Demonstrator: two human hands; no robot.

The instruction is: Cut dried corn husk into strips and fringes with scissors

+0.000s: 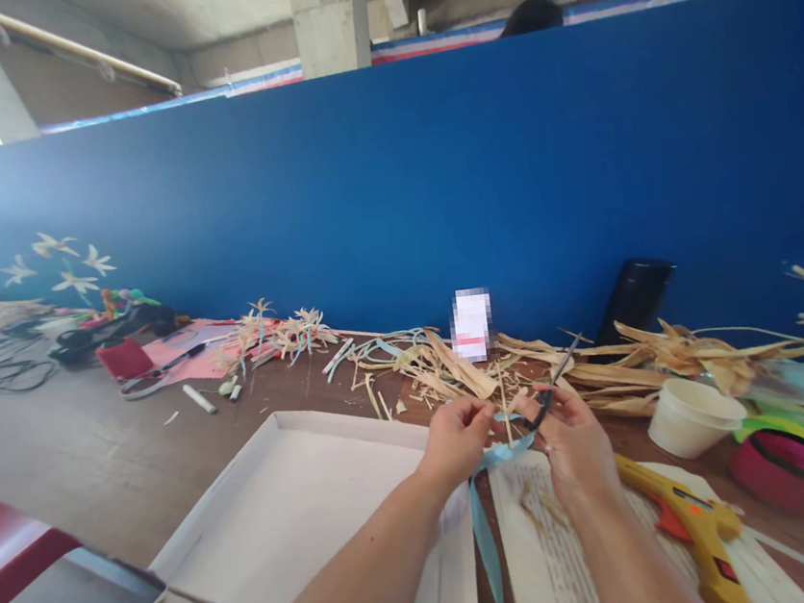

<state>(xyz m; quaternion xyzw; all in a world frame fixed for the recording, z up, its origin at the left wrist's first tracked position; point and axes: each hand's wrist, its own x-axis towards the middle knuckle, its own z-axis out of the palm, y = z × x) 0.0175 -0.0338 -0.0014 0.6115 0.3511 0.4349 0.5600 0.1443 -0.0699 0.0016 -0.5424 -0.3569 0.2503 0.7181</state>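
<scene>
My left hand [459, 438] is closed in a pinch, its fingertips at a light blue ribbon [486, 544] that hangs down over the table edge of the white box. Between my two hands a thin straw-coloured stalk [505, 406] stands nearly upright, with the ribbon against its lower part. Scissors [545, 405] with black handles are in my right hand [575, 432], blades pointing up and away. The right thumb and fingertips are close to the stalk and ribbon; whether they also touch them is unclear.
An open white box [309, 506] lies at left, beside printed paper [547, 556]. A yellow glue gun [695, 520] and white cup [695, 418] are at right. Dried husks [445, 364], a black phone-like object [634, 299] and straw flowers [303, 327] line the blue partition [360, 190].
</scene>
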